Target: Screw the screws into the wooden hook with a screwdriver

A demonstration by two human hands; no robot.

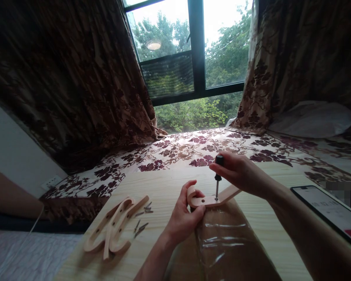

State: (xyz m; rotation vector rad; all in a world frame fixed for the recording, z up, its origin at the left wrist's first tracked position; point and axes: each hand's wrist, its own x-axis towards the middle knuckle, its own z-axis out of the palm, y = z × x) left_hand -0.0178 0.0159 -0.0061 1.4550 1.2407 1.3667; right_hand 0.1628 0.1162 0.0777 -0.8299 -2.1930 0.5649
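My left hand grips the curled end of a pale wooden hook, its thumb pressed along the near side. The hook lies across the far end of a taped cardboard box. In my right hand is a screwdriver with a black handle, held upright. Its tip meets the hook at a screw or hole near the bend. A second, dark hole shows in the wood to the left of the tip. The hook's straight arm runs up to the right, partly behind my right hand.
Several more wooden hooks lie on the pale wooden board at left, with loose screws beside them. A phone rests at right. Beyond are a flower-patterned cloth, curtains and a window.
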